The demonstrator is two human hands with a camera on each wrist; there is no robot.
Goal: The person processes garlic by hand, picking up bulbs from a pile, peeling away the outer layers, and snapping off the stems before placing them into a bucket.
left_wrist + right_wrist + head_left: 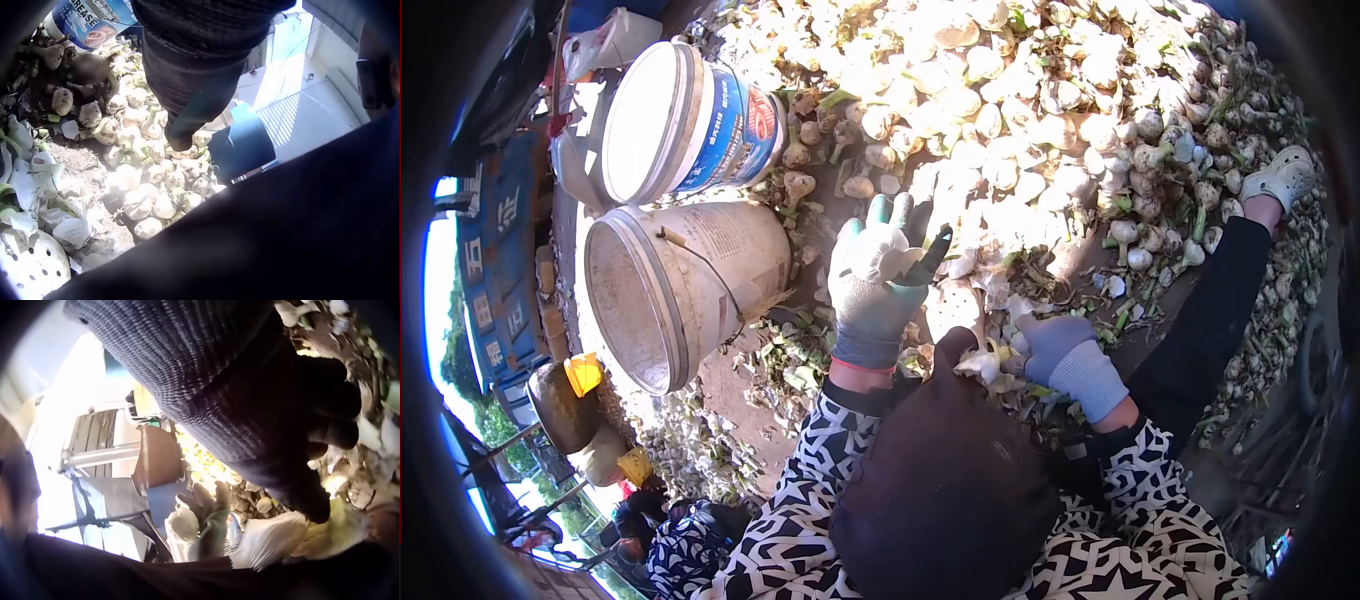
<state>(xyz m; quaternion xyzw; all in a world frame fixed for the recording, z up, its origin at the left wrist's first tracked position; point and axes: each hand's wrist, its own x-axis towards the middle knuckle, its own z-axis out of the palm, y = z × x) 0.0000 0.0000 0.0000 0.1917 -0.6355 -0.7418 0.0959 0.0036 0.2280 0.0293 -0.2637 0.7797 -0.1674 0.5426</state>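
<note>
My left hand [878,285], in a pale glove with green fingers, is turned palm up with its fingers spread. A whitish garlic bulb [882,254] lies on it; the right wrist view also shows this bulb [184,524] against the gloved left hand [212,534]. My right hand [1060,355], in a grey knit glove, is low beside pale garlic skins [992,366]. In the right wrist view its fingers [337,406] are loosely bent, apart from the thumb, with no object visible between them. A large heap of garlic bulbs [1090,150] spreads ahead.
Two white buckets lie on their sides at the left: one with a blue label [725,130], one plain [750,255]. A perforated clog [952,305] is between the hands, another clog [1280,182] at far right. Cut stalks [800,365] litter the ground. Another person [690,545] is at lower left.
</note>
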